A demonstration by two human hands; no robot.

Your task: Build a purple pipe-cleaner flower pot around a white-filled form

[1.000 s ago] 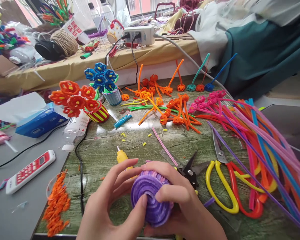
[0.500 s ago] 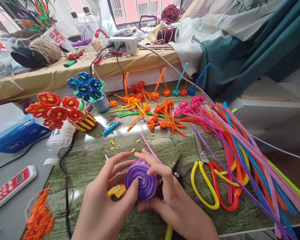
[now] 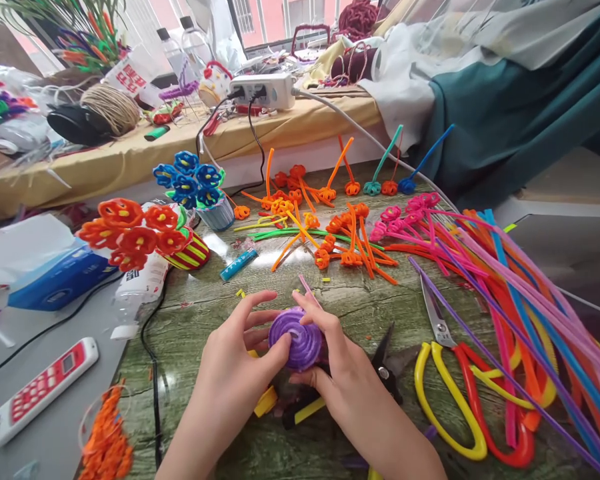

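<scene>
Both my hands hold a purple coiled pipe-cleaner cup [image 3: 299, 343] just above the green wood-grain table [image 3: 205, 313]. My left hand [image 3: 235, 367] grips its left side, thumb pressed on the coiled base. My right hand [image 3: 337, 363] wraps the right side, fingers curled over the top. A pink pipe cleaner [image 3: 307, 291] pokes out behind the cup. Under my hands lie a yellow glue tool [image 3: 266, 401] and black snips [image 3: 384, 368].
Yellow and red scissors [image 3: 455, 393] and a long pile of coloured pipe cleaners [image 3: 525, 293] lie at right. Orange pipe-cleaner flowers [image 3: 325, 230] sit ahead, red [image 3: 130, 230] and blue [image 3: 193, 177] flower pots at left, plus a tissue box [image 3: 55, 280], red-white remote [image 3: 40, 390] and orange scraps [image 3: 105, 447].
My hands and the purple cup have moved away from me, toward the middle of the table. The view has shifted slightly; the grip stays the same.
</scene>
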